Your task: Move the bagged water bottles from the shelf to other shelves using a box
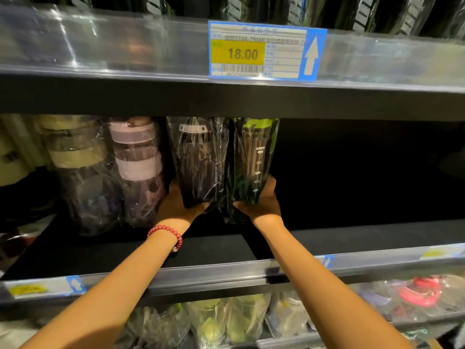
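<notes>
Two bagged water bottles stand upright side by side on the dark middle shelf (339, 238). The left one is a dark bottle with a white lid (198, 159); the right one is a dark bottle with a green lid (254, 157). My left hand (180, 205), with a red bead bracelet at the wrist, grips the base of the white-lidded bottle. My right hand (261, 205) grips the base of the green-lidded bottle. Both bottles touch each other in their clear plastic bags. No box is in view.
More bagged bottles with pink lids (137, 170) and pale yellow lids (75, 157) fill the shelf's left part. The right part of this shelf is dark. A price tag reading 18.00 (266, 51) hangs on the shelf above. Bagged bottles (226, 321) crowd the lower shelf.
</notes>
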Demonstrator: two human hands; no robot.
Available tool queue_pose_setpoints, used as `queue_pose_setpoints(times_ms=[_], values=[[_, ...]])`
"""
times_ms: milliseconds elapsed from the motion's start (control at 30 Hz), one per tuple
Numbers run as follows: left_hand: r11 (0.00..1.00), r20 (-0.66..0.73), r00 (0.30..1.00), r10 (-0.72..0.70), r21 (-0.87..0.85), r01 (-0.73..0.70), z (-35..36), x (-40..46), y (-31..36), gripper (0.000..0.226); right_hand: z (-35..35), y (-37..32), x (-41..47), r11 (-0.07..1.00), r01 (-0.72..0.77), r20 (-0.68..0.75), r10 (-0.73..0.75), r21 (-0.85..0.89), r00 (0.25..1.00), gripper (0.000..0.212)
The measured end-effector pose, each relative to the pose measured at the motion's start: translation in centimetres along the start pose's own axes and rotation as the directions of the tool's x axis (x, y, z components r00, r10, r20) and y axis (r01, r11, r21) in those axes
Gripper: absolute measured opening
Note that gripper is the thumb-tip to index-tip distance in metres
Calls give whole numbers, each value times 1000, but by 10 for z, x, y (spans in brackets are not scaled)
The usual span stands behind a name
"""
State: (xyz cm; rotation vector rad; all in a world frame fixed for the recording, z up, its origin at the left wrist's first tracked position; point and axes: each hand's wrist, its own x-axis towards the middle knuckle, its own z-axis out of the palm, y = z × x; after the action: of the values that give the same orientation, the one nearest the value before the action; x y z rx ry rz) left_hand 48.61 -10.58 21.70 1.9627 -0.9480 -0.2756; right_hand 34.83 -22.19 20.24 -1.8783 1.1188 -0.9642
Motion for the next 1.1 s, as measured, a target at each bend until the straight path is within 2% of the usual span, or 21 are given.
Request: queue_pose_setpoints(times_ms=[100,167,233,267,300,367,467,567,633,733,767,867,967,1067,1100], values=[[1000,-6,1000,-29,10,29,-3,-7,8,93,-6,1,-2,999,-37,41,35,35,999,89],[991,-24,991,-130,25,130,-11,-19,12,91,-15,-2,-4,994,-73,64,68,81,996,92],[945,-25,950,-310,103,311,-17,-47,23,56,-27,-6,-10,991,-88,85,80,96,993,93],[931,-36,944,-329,154,330,-19,-60,25,42,-34,-7,-15,993,-77,99,68,90,993,92],[943,-93,962,-256,195,270,-19,-70,27,36,-41,-8,-22,997,-40,115,32,64,993,90],[963,-212,973,-88,232,138,-22,-96,35,45,-57,-8,-45,996,88,161,-81,-35,984,82],[956,-292,957,8,282,78,-20,-138,38,54,-74,0,-85,943,327,260,-299,-69,918,69],[916,-358,925,131,401,25,-8,-189,24,67,-77,9,-128,823,567,325,-542,21,775,57],[864,-347,933,98,495,94,2,-227,9,68,-71,22,-156,716,694,365,-668,79,648,51],[720,-339,940,44,663,205,24,-295,-20,64,-56,51,-208,619,770,476,-729,154,491,49],[679,-355,935,13,689,253,31,-320,-29,63,-50,63,-226,598,782,516,-732,174,445,47],[663,-430,885,-181,611,432,51,-401,-54,59,-36,99,-279,539,819,696,-664,194,272,51],[611,-514,772,-373,490,622,70,-476,-68,62,-30,124,-329,459,850,806,-588,257,73,63],[533,-576,681,-452,438,724,83,-535,-68,52,-30,134,-375,388,866,854,-514,316,-81,74],[512,-595,643,-482,405,758,87,-552,-68,56,-30,136,-389,379,860,864,-486,342,-129,76]])
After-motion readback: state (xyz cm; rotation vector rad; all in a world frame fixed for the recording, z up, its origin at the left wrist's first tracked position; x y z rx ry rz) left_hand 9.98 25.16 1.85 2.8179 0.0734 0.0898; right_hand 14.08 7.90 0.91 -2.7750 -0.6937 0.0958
